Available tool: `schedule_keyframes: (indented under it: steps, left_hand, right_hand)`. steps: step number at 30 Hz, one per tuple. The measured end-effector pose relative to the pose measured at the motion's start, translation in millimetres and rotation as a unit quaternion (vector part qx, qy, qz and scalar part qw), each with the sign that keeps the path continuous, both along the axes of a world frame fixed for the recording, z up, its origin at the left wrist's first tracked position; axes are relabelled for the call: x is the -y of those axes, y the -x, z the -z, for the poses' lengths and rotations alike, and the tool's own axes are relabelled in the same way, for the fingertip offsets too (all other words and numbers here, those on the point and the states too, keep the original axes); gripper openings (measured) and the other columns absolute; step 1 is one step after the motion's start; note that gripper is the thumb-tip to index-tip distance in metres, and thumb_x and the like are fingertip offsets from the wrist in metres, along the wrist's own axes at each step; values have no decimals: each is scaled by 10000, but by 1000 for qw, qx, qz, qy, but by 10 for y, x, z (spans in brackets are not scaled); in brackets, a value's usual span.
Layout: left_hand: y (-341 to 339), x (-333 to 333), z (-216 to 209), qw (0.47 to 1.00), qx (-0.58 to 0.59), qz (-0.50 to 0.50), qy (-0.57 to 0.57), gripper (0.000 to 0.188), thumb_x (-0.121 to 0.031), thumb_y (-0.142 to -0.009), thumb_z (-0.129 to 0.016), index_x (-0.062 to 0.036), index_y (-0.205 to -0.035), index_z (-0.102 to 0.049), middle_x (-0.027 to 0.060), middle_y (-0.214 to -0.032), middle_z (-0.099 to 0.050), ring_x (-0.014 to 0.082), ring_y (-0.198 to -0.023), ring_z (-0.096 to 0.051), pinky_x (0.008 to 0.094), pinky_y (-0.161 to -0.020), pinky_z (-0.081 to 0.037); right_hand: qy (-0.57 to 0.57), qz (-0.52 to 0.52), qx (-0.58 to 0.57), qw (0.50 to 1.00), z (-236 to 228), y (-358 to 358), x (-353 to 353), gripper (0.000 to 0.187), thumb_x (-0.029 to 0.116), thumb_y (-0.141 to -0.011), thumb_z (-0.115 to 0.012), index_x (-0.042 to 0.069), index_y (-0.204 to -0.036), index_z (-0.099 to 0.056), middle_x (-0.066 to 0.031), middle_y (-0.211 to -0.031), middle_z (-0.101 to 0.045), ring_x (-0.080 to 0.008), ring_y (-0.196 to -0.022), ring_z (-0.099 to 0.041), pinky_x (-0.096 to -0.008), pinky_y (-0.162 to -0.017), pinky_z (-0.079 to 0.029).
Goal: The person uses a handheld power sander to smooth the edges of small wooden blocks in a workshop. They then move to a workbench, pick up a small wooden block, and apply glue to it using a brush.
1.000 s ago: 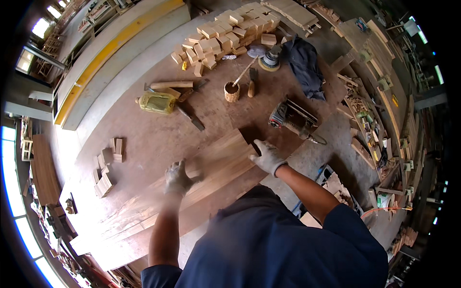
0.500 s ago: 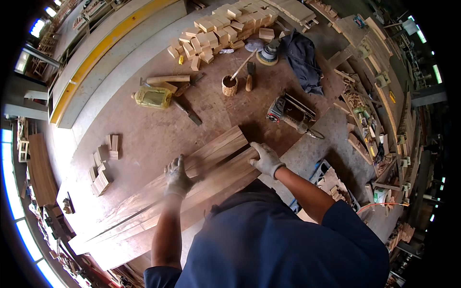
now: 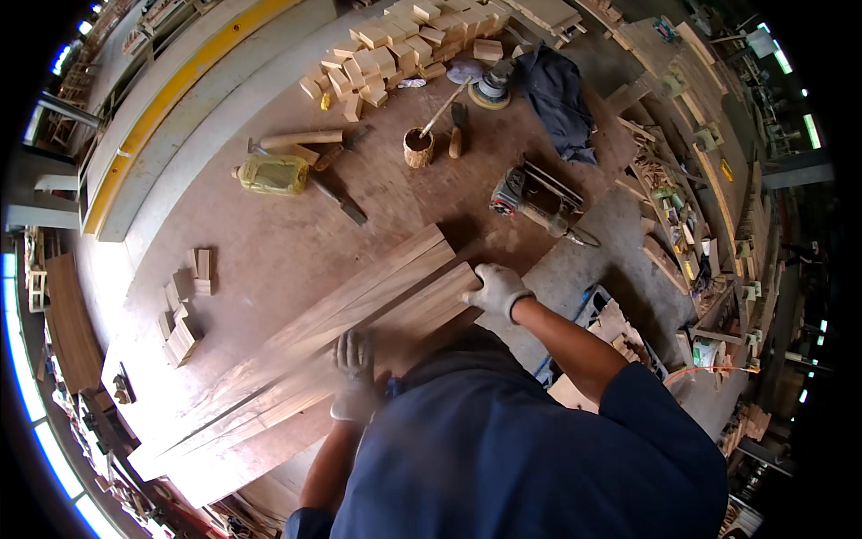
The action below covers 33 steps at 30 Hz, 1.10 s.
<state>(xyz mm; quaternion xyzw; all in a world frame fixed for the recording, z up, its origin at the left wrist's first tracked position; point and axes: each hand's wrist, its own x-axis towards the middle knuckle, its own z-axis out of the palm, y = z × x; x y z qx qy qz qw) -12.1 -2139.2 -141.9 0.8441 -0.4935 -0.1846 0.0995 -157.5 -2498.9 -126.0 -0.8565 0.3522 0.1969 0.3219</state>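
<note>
Two long wooden boards lie side by side across the work table, with a dark gap between their right ends. My right hand, in a pale glove, grips the right end of the nearer board. The gloved left hand rests at that board's near edge, close to my body. Its fingers are stretched over the top face; the thumb is hard to make out, and haze blurs this area.
Farther back on the brown table are a yellowish bottle, a chisel-like tool, a small pot with a stick, a power tool, a sander and dark cloth. Wood blocks are piled behind; several lie left.
My left hand has moved from the farther board toward my body, onto the nearer board's edge. My right hand stays at the board's right end. The whole view has shifted slightly.
</note>
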Motion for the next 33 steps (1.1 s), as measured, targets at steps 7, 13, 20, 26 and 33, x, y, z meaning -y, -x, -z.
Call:
schedule_keyframes:
  steps: [7,13,20,26,33]
  left_hand:
    - [118,-117,-100,997,24,-71,-30,829,-293,-856,-779,-36,-1572,-447,263,-1631,-370,468,-1548,-283,625,-1263,-239]
    - [251,-362,58,997,61,-48,21,772,-240,-837,-780,-43,-1531,-506,245,-1576,-454,469,-1493,-373,606,-1233,-320]
    - [314,-898,166,990,63,-129,4,780,-261,-796,-831,-98,-1496,-526,176,-1430,-553,411,-1315,-503,558,-1124,-401]
    - [59,-1316,123,982,45,-171,-59,724,-228,-769,-865,-68,-1402,-552,192,-1343,-606,411,-1286,-530,562,-1131,-395]
    - [-86,-1493,159,983,41,-165,-73,610,-227,-746,-892,-62,-1267,-622,162,-1245,-662,395,-1223,-584,544,-1090,-430]
  right_hand:
    - [34,-25,-6,999,15,257,-243,626,483,-807,-832,7,-1183,-676,-250,-1220,-691,-405,-1178,-663,-472,-1032,-519]
    - [41,-69,-36,996,-22,404,-396,674,476,-781,-840,23,-1244,-654,-213,-1251,-674,-378,-1192,-650,-462,-1028,-517]
    - [169,-236,25,957,17,303,-492,602,402,-779,-851,90,-1240,-620,-139,-1130,-647,-326,-1066,-659,-465,-920,-535]
    - [198,-307,26,930,241,300,-380,461,332,-800,-827,131,-1159,-618,-122,-1091,-649,-320,-1003,-678,-463,-868,-549]
    - [200,-308,19,930,179,306,-369,433,279,-798,-815,135,-1149,-607,-124,-1083,-644,-330,-976,-686,-485,-850,-556]
